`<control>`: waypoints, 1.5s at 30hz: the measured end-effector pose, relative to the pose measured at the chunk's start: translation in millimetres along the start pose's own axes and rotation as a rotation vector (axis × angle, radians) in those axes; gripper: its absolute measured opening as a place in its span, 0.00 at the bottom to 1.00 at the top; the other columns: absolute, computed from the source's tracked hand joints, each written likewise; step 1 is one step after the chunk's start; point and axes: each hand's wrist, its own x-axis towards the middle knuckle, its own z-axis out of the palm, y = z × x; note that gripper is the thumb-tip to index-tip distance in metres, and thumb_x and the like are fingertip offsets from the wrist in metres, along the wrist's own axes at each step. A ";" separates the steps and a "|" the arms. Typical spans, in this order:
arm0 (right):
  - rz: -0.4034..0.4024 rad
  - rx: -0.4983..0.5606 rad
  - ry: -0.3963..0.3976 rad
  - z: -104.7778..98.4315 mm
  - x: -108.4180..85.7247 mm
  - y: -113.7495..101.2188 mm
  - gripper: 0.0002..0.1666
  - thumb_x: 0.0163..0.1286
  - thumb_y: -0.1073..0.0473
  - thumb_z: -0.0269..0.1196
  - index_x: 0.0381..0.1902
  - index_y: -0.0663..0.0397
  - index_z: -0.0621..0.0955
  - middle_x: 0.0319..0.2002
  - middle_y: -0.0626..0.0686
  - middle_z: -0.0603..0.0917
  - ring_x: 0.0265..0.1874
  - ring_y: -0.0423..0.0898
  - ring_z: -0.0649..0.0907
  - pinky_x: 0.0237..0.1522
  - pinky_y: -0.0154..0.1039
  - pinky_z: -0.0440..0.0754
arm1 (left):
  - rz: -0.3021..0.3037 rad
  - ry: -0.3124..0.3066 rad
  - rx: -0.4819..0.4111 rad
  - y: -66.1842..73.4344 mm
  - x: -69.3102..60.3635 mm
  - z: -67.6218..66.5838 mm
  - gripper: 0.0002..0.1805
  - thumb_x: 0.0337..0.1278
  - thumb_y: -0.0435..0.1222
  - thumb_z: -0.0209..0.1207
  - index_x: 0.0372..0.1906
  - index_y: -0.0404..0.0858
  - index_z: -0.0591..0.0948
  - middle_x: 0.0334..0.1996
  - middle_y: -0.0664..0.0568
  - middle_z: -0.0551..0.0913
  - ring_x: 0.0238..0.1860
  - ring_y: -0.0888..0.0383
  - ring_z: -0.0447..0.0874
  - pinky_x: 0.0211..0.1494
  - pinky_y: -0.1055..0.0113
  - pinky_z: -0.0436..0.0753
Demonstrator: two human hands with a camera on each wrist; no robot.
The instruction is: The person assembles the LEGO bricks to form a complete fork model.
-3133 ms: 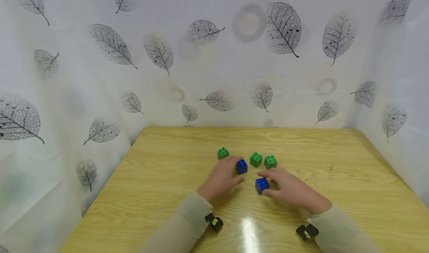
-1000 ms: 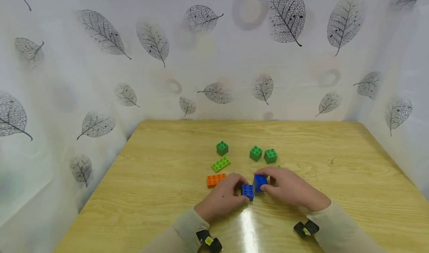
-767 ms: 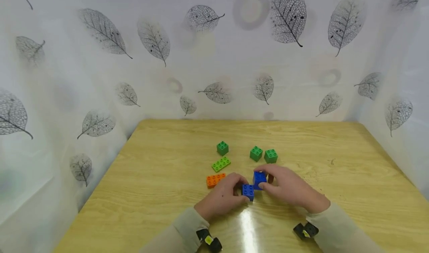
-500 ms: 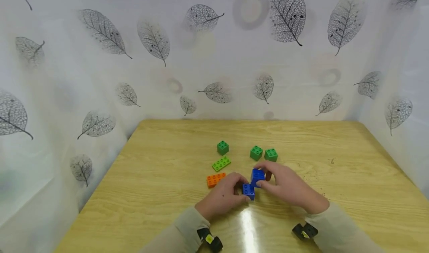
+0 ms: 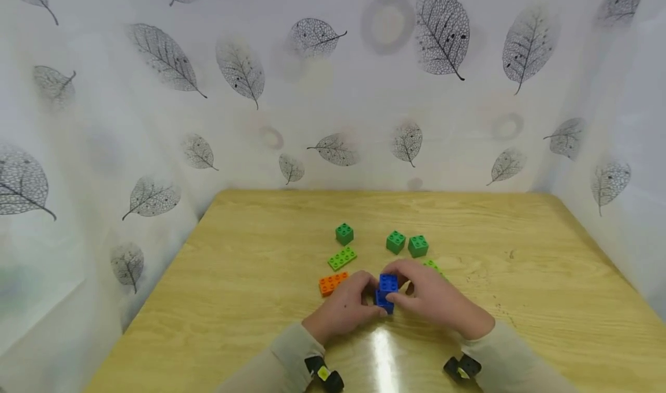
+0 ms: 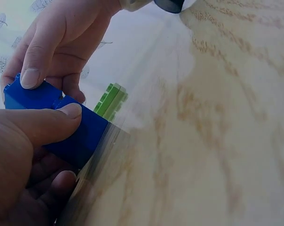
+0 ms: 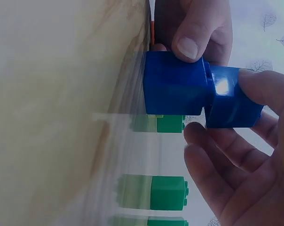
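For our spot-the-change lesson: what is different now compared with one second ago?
The right hand has lifted the upper blue block leftward, from beside the lower blue block to over its studs, slightly askew. Neither block was let go. The left hand, lower blue block, orange brick and dark green blocks stayed put.

Since half a second ago, the right hand (image 5: 434, 297) has carried the upper brick (image 5: 388, 283) toward eight o'clock, over the studs of the lower brick (image 5: 384, 305), baring a lime plate (image 5: 432, 264) at the hand's twelve. Over three seconds, the left hand (image 5: 340, 307) moved toward six, uncovering the orange brick (image 5: 332, 284).
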 end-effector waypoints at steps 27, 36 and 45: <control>0.040 0.146 -0.076 -1.9 0.8 4.1 0.20 0.71 0.48 0.68 0.57 0.45 0.80 0.52 0.45 0.82 0.48 0.45 0.84 0.48 0.38 0.83 | 0.046 0.007 0.029 -0.2 1.8 1.6 0.19 0.56 0.47 0.73 0.49 0.50 0.79 0.43 0.64 0.77 0.45 0.65 0.76 0.52 0.63 0.77; 0.044 0.086 -0.053 0.9 1.0 1.3 0.20 0.70 0.48 0.68 0.56 0.45 0.81 0.49 0.43 0.83 0.46 0.41 0.84 0.47 0.37 0.83 | 0.044 0.004 0.006 0.6 -1.4 -3.0 0.18 0.56 0.46 0.72 0.49 0.51 0.79 0.44 0.64 0.77 0.45 0.63 0.76 0.52 0.62 0.76; 0.057 0.129 -0.061 0.9 -1.1 3.2 0.31 0.69 0.44 0.68 0.64 0.51 0.76 0.53 0.47 0.81 0.50 0.45 0.82 0.49 0.40 0.83 | 0.060 0.004 0.015 0.3 -3.9 -1.0 0.22 0.59 0.44 0.71 0.57 0.50 0.78 0.49 0.64 0.76 0.49 0.64 0.75 0.56 0.61 0.76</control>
